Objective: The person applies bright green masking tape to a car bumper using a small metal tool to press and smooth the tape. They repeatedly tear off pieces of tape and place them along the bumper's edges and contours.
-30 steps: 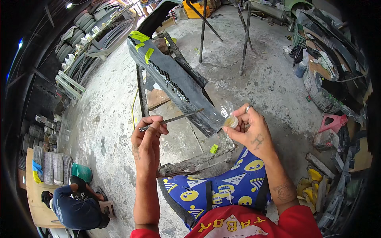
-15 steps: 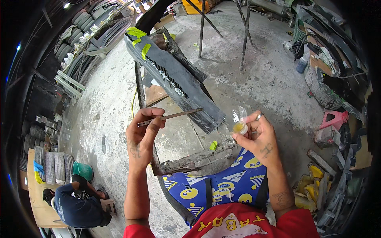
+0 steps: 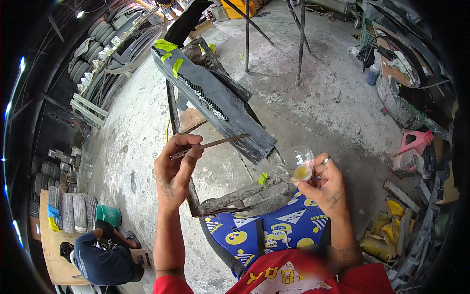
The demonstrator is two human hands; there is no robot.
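My left hand (image 3: 174, 171) pinches a thin, flat, brownish blade (image 3: 219, 142) between thumb and fingers. Its tapered tip points right and overlaps, in the picture, the near end of a long dark grey panel (image 3: 240, 125); whether they touch I cannot tell. My right hand (image 3: 325, 188) grips a small clear plastic cup (image 3: 302, 172) tilted toward me, with yellowish stuff inside. Its clear round lid (image 3: 300, 155) stands up behind it. The panel carries a honeycomb mesh strip (image 3: 203, 96) and strips of lime tape (image 3: 177, 67) at its far end.
A worn metal frame stand (image 3: 235, 202) props up the panel. Thin dark stand legs (image 3: 247, 49) rise beyond it. At lower left a person (image 3: 105, 255) sits beside tyres (image 3: 80, 213) and a green bucket (image 3: 108, 214). Car parts and a pink stool (image 3: 415, 143) line the right.
My right hand has moved a little right and toward me with the cup. The left hand and the blade stay almost in place.
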